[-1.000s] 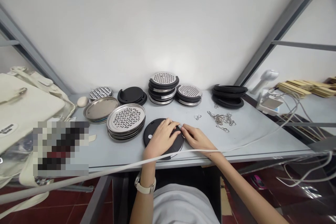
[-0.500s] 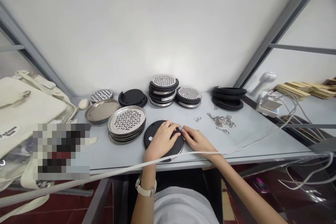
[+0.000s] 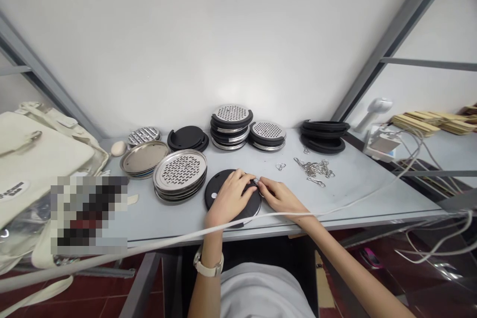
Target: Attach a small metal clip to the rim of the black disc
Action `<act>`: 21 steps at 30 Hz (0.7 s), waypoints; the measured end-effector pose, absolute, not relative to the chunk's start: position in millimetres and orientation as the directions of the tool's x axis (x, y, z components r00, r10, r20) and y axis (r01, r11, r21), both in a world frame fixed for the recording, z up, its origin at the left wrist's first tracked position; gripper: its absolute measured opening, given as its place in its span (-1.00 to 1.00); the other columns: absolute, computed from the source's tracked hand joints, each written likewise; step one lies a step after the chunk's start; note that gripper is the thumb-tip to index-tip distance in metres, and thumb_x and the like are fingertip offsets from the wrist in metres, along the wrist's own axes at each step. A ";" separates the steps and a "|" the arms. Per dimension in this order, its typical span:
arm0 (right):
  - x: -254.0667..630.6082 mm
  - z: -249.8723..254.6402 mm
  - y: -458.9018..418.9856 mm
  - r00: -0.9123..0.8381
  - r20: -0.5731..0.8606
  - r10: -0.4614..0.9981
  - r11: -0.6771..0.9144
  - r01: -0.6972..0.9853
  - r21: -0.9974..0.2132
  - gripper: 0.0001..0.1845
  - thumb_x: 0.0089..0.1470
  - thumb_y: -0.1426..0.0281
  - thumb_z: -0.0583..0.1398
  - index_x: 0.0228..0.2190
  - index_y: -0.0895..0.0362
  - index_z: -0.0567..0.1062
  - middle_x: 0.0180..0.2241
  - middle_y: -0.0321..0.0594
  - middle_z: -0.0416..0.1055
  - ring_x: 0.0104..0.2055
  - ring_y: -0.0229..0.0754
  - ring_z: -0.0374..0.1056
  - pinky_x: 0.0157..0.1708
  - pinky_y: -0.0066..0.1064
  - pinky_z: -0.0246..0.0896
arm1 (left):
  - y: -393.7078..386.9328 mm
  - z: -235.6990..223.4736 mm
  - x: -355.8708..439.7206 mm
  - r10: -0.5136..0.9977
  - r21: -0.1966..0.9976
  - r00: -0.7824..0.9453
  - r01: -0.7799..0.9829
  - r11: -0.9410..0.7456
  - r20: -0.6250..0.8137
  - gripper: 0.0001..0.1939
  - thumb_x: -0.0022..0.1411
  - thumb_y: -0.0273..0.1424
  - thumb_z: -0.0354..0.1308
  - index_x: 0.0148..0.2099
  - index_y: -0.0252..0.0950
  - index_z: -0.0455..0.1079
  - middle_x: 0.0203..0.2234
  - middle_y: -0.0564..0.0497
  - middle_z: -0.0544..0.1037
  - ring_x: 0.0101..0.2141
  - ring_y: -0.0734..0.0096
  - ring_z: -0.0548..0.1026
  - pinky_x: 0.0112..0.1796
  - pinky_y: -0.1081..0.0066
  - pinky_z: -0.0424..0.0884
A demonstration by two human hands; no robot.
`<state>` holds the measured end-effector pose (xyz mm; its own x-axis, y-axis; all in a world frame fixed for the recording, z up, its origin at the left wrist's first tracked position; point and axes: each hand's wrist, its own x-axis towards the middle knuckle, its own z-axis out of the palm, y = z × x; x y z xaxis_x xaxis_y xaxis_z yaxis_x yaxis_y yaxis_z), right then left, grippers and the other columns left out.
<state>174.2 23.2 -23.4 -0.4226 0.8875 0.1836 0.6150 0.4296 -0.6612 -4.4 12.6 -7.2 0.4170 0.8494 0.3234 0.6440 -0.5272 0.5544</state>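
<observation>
Your left hand (image 3: 230,198) lies spread, gripping nothing, on the black round disc (image 3: 219,184) while your right hand (image 3: 281,198) pinches a small metal clip (image 3: 255,180) at its rim; a loose pinch could drop the clip.

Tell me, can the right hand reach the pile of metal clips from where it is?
Probably yes: the right hand sits just short of the metal clips, and nothing stands between them on the tabletop.

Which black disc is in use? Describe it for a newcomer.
On the grey table, find the stack of perforated steel discs. Just right of it, one unstacked black disc lies under the left hand, a pale spot near its rim.
</observation>
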 end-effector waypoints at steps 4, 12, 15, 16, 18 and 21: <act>174.4 -24.1 23.0 -0.426 0.184 0.886 0.432 0.614 -0.660 -0.70 0.24 0.30 -0.09 -0.49 0.11 0.25 -0.56 -0.35 0.26 -0.52 -0.29 0.16 -0.47 -0.47 0.00 | 12.1 -6.3 -4.4 0.850 0.550 0.419 0.648 -0.527 0.320 -0.77 0.31 -0.40 0.02 0.01 -0.22 0.33 -0.21 -0.02 0.35 -0.11 0.29 0.34 -0.03 0.26 0.29; 174.7 -24.8 23.1 -0.428 0.184 0.885 0.439 0.636 -0.635 -0.72 0.23 0.33 -0.10 -0.48 0.10 0.22 -0.56 -0.35 0.23 -0.52 -0.29 0.14 -0.46 -0.46 -0.02 | 12.1 -4.5 -3.6 0.847 0.541 0.430 0.652 -0.531 0.313 -0.76 0.32 -0.40 0.01 0.02 -0.20 0.33 -0.20 -0.03 0.35 -0.11 0.29 0.34 -0.03 0.27 0.29; 174.7 -25.3 23.1 -0.426 0.182 0.886 0.438 0.644 -0.627 -0.73 0.23 0.33 -0.10 -0.48 0.10 0.23 -0.56 -0.34 0.24 -0.52 -0.28 0.15 -0.46 -0.46 -0.02 | 12.0 -4.2 -4.2 0.847 0.546 0.434 0.649 -0.529 0.305 -0.74 0.33 -0.40 0.00 0.05 -0.17 0.33 -0.21 -0.02 0.35 -0.13 0.29 0.35 -0.04 0.28 0.30; 174.7 -25.5 23.1 -0.427 0.180 0.886 0.437 0.644 -0.627 -0.73 0.22 0.33 -0.10 -0.47 0.10 0.23 -0.56 -0.34 0.24 -0.52 -0.28 0.15 -0.46 -0.46 -0.02 | 12.0 -4.2 -4.4 0.848 0.550 0.435 0.647 -0.529 0.303 -0.73 0.33 -0.40 0.00 0.05 -0.17 0.33 -0.21 -0.02 0.35 -0.14 0.29 0.35 -0.05 0.28 0.31; 174.6 -25.7 23.1 -0.428 0.176 0.886 0.436 0.644 -0.628 -0.73 0.22 0.33 -0.10 -0.47 0.10 0.24 -0.56 -0.34 0.25 -0.52 -0.28 0.16 -0.46 -0.46 -0.02 | 12.1 -4.4 -4.7 0.848 0.557 0.436 0.641 -0.528 0.302 -0.73 0.33 -0.39 0.00 0.05 -0.18 0.34 -0.21 -0.02 0.35 -0.14 0.30 0.35 -0.05 0.29 0.31; 174.5 -25.4 23.3 -0.426 0.178 0.887 0.436 0.644 -0.629 -0.74 0.22 0.33 -0.09 -0.47 0.10 0.24 -0.56 -0.35 0.25 -0.52 -0.28 0.16 -0.46 -0.46 -0.01 | 12.8 -5.0 -4.6 0.845 0.560 0.439 0.635 -0.532 0.305 -0.73 0.33 -0.39 0.00 0.05 -0.18 0.34 -0.21 -0.02 0.35 -0.15 0.30 0.36 -0.05 0.29 0.31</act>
